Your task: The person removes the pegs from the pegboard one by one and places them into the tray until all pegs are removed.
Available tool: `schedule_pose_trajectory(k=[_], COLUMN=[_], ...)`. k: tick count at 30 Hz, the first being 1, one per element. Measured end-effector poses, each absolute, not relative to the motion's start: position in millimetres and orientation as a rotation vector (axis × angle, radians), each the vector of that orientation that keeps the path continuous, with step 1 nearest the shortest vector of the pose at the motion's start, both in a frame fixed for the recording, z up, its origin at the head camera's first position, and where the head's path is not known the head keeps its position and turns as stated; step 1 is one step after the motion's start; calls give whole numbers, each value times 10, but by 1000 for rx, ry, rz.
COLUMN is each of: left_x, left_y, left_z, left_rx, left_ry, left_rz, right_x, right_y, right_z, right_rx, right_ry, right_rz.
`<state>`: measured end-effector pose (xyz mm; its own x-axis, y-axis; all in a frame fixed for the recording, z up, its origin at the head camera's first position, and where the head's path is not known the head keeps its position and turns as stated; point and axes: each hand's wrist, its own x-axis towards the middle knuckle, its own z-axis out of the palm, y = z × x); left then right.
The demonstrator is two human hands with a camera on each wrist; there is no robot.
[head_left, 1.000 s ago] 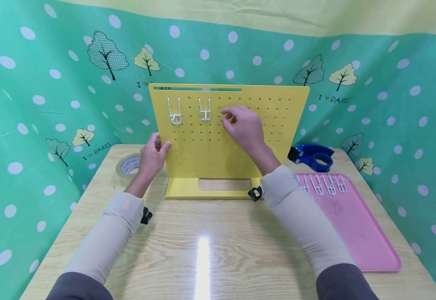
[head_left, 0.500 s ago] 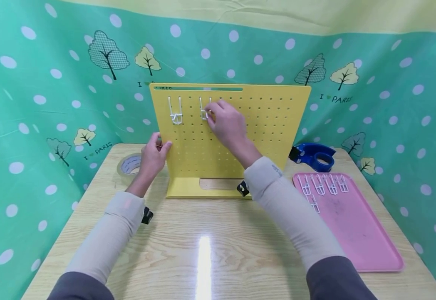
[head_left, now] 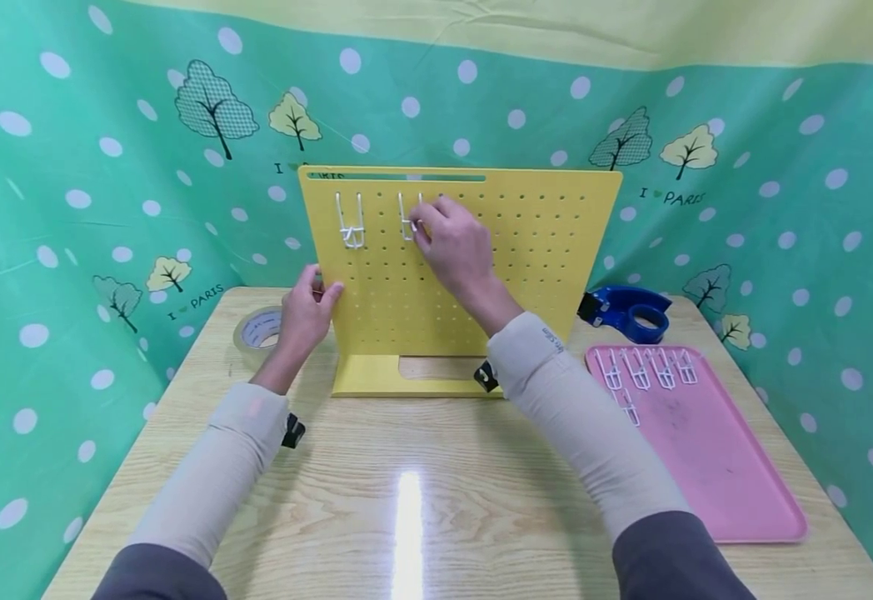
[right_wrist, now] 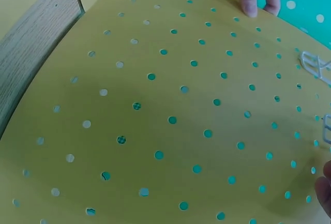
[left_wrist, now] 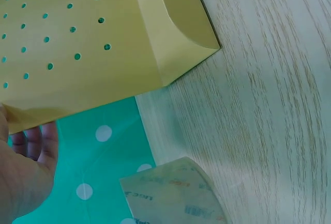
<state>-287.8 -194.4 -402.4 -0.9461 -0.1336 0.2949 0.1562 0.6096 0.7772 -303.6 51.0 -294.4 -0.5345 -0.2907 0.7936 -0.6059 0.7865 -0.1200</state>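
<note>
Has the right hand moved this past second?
Yes: in the head view, the right hand has shifted left relative to the yellow pegboard, now at its more central white hook.

A pale wood-grained tabletop (head_left: 361,467) carries an upright yellow perforated pegboard (head_left: 399,304) with a flat base; to its left lies a round roll of beige tape (head_left: 242,336), and to its right a blue tape dispenser (head_left: 626,314) behind a rounded rectangular pink tray (head_left: 714,462).

I saw a smooth, matt yellow pegboard (head_left: 376,312) and white hooks (head_left: 352,231) of slim wire, probably coated metal, though too small to be sure. My surface (head_left: 331,500) was wood-grained and glossy, the tray (head_left: 714,467) smooth plastic, the dispenser (head_left: 618,310) shiny plastic, the backdrop (head_left: 137,433) creased cloth.
</note>
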Motion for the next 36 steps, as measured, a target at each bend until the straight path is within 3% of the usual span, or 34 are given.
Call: schedule_pose_trajectory(k=[12, 36], left_x=[-2886, -2863], left_y=[-1929, -1941], left_z=[-4027, -4013], left_rx=[-29, -30], left_ry=[-2513, -2514], left_rz=[-1254, -1261], right_x=[-2884, -2509], right_y=[675, 1932], right_z=[-3014, -3337], right_rx=[703, 540], right_ry=[-2070, -2393], right_rz=[569, 722])
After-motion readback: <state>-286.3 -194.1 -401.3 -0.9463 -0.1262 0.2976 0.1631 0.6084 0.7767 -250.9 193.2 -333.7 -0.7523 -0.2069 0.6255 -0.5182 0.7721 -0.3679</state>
